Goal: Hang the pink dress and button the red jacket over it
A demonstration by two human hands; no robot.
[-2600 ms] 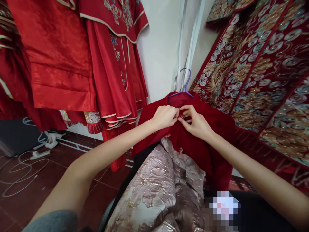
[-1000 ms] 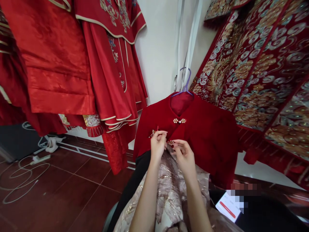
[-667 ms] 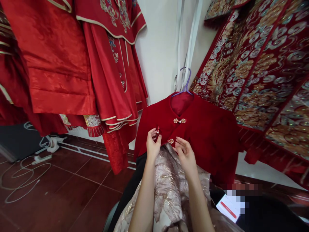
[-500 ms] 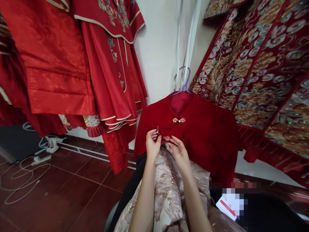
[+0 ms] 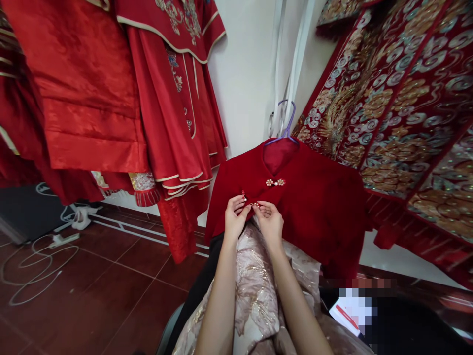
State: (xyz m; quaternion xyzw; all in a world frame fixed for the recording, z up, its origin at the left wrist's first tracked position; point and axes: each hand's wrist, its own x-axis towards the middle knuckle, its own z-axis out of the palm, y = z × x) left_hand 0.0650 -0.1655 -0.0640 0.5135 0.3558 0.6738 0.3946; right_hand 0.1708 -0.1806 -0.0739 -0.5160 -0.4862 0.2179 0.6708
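Note:
A dark red velvet jacket (image 5: 314,212) hangs in front of me on a purple hanger (image 5: 290,121). One beaded flower clasp (image 5: 275,183) is fastened at its chest. Lower on the front, my right hand (image 5: 269,222) pinches a second beaded clasp (image 5: 254,204), mostly covered by the fingers. Close beside it on the left, my left hand (image 5: 235,217) is closed on the jacket's other front edge, where a small red loop with a bead (image 5: 244,195) shows above the fingertips. Beneath both hands lies shiny pale brocade fabric (image 5: 256,276) on my lap.
Red gowns (image 5: 177,118) hang on the left, and a heavily embroidered red garment (image 5: 399,113) hangs on the right. A white rack rail (image 5: 129,229) runs low over the tiled floor (image 5: 111,296). White cables (image 5: 37,266) lie at the left. A lit screen (image 5: 345,315) sits at lower right.
My right hand has moved left and up, and its spread fingers have closed over the lower clasp. My left hand has stayed nearly in place at the other edge.

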